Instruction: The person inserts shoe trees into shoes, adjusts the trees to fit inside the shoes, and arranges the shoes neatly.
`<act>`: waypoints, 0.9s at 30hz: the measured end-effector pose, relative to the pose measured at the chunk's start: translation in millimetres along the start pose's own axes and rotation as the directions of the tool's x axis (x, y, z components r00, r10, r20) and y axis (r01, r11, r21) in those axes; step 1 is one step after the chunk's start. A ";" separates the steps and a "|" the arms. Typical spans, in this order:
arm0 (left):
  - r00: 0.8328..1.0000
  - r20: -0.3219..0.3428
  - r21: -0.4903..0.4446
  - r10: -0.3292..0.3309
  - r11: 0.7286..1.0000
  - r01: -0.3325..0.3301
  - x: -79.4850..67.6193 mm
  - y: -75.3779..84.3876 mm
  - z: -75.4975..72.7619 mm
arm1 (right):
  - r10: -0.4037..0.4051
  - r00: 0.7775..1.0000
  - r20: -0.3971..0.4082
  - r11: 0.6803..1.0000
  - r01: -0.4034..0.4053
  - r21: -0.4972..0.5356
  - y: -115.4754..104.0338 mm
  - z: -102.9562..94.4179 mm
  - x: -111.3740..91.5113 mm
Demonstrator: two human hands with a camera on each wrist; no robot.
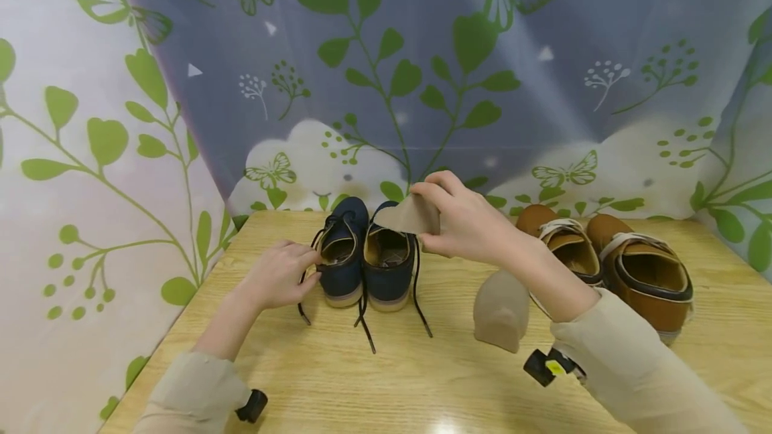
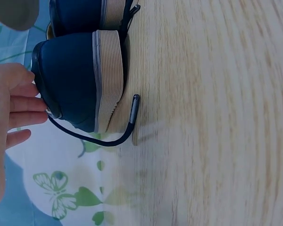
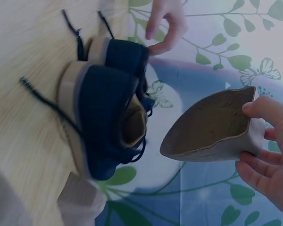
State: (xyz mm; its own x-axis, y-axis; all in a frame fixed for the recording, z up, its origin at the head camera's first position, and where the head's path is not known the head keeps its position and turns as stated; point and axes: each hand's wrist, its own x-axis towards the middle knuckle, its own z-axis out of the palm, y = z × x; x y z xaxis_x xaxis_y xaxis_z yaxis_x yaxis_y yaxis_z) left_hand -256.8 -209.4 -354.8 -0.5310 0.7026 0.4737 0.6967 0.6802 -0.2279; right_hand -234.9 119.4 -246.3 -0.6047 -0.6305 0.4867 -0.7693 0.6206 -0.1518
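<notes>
Two navy lace-up shoes stand side by side mid-table, the left one [image 1: 340, 261] [image 2: 70, 80] [image 3: 126, 55] and the right one [image 1: 387, 265] [image 3: 104, 117]. My left hand [image 1: 304, 270] [image 3: 167, 23] lies beside the left shoe, and its fingertips [image 2: 35, 104] touch the heel collar. Just above the right navy shoe, my right hand [image 1: 449, 221] [image 3: 269, 150] grips a tan cup-shaped shoe insert [image 1: 413, 215] [image 3: 212, 125]. The insert's hollow side faces the shoe. Loose black laces [image 1: 365, 327] [image 2: 108, 141] trail on the wood.
A second tan insert [image 1: 500, 310] stands on the wooden table [image 1: 374, 380] under my right forearm. A pair of brown shoes [image 1: 648, 276] sits at the right rear. A leaf-print curtain [image 1: 386, 72] hangs close behind the table's far edge.
</notes>
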 end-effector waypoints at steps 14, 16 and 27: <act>0.999 -0.050 -0.040 0.017 0.999 -0.019 -0.1 -1.4 1.4 | 0.033 0.988 0.151 0.986 -0.057 0.159 -16.5 12.1 39.0; 0.997 -0.068 -0.043 0.024 0.999 -0.027 -0.1 -1.7 2.1 | 0.025 0.987 0.158 0.985 -0.052 0.167 -17.4 15.3 42.1; 0.996 -0.090 -0.051 0.026 0.998 -0.030 -1.5 -1.9 2.7 | 0.014 0.980 0.199 0.983 -0.050 0.177 -22.7 26.2 58.3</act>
State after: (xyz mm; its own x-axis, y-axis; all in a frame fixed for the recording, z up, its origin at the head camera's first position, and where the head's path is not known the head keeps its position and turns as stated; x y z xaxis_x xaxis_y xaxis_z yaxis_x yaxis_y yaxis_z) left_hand -258.6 -211.2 -357.3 -0.4675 0.6982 0.5422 0.7360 0.6472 -0.1988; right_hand -258.1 56.4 -237.1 -0.6443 -0.7020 0.3035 -0.7625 0.5591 -0.3254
